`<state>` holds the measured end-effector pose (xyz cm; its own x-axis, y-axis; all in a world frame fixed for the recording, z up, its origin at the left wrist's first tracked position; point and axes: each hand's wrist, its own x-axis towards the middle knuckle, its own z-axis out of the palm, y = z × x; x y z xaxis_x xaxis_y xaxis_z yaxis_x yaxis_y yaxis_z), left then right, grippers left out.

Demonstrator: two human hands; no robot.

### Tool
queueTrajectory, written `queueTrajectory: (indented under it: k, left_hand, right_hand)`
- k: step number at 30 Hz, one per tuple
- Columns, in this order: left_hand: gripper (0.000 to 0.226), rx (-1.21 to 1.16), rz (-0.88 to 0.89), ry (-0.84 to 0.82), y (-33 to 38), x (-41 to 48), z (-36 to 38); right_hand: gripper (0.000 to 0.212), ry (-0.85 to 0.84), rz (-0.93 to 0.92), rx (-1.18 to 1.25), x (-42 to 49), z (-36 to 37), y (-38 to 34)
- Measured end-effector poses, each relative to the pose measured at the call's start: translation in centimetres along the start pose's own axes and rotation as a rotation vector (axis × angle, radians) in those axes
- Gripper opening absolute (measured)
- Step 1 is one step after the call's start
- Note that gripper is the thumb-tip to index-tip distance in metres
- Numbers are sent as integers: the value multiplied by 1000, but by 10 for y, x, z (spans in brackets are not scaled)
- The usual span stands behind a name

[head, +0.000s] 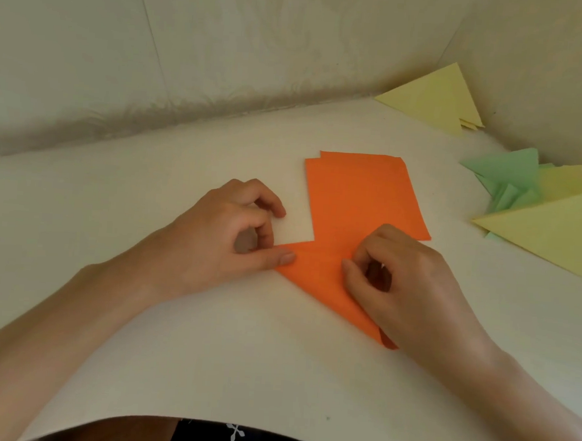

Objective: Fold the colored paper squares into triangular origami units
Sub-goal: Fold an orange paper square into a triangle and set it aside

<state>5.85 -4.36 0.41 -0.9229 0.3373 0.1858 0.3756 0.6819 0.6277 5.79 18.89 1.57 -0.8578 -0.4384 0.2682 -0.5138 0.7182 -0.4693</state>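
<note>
Down on the white surface [206, 351], a folded orange paper [316, 280] lies just before a stack of orange squares [359, 190]. The left hand [234, 237], grip narrow, pinches the paper's left corner. The right hand [411, 285], fingers curled, pinches its middle. Yellow and green triangles [538, 218] lie at the right.

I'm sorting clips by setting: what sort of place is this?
Probably a home craft corner: a white table set against pale walls, piles of folded paper triangles, and the left hand and right hand pinching an orange sheet.
</note>
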Motion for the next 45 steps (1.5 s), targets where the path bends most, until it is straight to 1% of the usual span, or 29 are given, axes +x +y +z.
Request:
queueTrajectory:
  k: [9, 14, 21, 29, 33, 40, 42, 45]
  left_hand:
    - [36, 141, 34, 56, 0, -3, 3]
    - [37, 221, 94, 102, 0, -2, 5]
    - [37, 319, 101, 151, 6, -3, 9]
    - [39, 301, 71, 213, 9, -4, 11]
    - [40, 314, 62, 217, 9, -4, 11]
    - [35, 356, 67, 228, 15, -5, 11]
    - [32, 362, 88, 220, 16, -5, 12]
    - [24, 407, 222, 171, 15, -3, 16]
  right_hand:
    - [24, 27, 40, -38, 12, 4, 6]
    - [24, 43, 14, -68, 16, 6, 6]
    - [21, 107, -28, -96, 15, 11, 7]
    - [23, 145, -64, -122, 15, 13, 9]
    - [23, 152, -60, -135, 15, 14, 9]
    - [23, 159, -65, -123, 16, 16, 9]
    - [22, 153, -64, -124, 15, 15, 9]
    - [22, 149, -71, -125, 15, 15, 8]
